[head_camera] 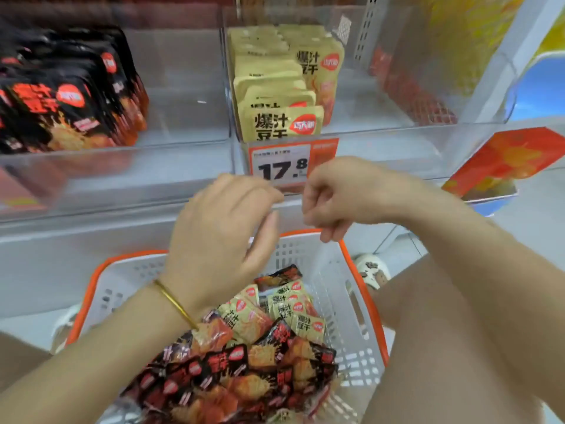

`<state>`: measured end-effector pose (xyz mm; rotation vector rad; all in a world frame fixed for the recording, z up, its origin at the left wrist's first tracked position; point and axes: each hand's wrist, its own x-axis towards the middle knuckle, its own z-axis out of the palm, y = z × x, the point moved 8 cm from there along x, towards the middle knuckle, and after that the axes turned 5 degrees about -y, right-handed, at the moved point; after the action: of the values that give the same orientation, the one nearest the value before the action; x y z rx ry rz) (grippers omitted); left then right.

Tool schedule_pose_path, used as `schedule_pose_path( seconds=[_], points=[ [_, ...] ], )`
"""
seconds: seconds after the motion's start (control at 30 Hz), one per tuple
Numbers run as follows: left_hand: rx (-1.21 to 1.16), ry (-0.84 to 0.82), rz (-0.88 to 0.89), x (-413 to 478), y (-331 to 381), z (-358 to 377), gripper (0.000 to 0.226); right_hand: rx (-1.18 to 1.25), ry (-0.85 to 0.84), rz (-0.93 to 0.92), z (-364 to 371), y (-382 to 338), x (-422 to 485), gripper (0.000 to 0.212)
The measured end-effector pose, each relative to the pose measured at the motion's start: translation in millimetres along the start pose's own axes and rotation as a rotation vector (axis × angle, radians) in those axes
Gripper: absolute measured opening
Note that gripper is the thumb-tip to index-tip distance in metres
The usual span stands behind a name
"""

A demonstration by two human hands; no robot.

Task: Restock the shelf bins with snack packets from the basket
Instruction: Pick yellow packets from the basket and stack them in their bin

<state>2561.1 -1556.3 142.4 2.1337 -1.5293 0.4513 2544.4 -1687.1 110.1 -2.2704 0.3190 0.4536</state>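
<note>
Currently left hand (pixel 223 240) is hanging slack and empty, right hand (pixel 333 197) is sitting loosely fisted on nothing, both hovering above the basket (pixel 362 289), with snack packets (pixel 244 350) lying straight below, nearer the left, shelf bins (pixel 183 169) ahead and higher.

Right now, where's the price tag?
Head view, centre: the price tag is on the front of the bin of beige packets, just above the gap between the left hand and right hand.
</note>
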Motion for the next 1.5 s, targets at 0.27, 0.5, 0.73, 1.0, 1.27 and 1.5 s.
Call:
schedule_pose_path(
  seconds=[0.27,0.5,0.73,1.0,1.27,1.5],
  points=[
    [0.049,-0.501,-0.139,-76.9,-41.4,105.3,0.034,-0.741,-0.485,0.294,192.4,165.3,124.8,0.013],
    [0.044,-0.535,-0.174,-84.3,-53.4,119.8,0.023,-0.655,-0.371,0.469,253.2,263.4,114.9,0.06],
    [0.035,-0.723,-0.268,-93.3,-58.1,139.0,0.026,-0.746,-0.587,0.4,225.3,222.8,128.7,0.028],
    [-0.442,-0.813,-0.643,-102.0,-56.9,154.4,0.048,-0.554,-0.411,0.123,117.6,72.9,87.3,0.016],
    [-0.933,-0.346,-0.755,-53.8,-48.6,96.5,0.019,0.536,-0.1,0.095,52.4,45.5,7.2,0.019],
    [-0.85,-0.13,-0.538,22.4,-14.4,12.7,0.009,0.748,0.028,-0.14,-0.8,9.6,-38.7,0.038]
  ],
)
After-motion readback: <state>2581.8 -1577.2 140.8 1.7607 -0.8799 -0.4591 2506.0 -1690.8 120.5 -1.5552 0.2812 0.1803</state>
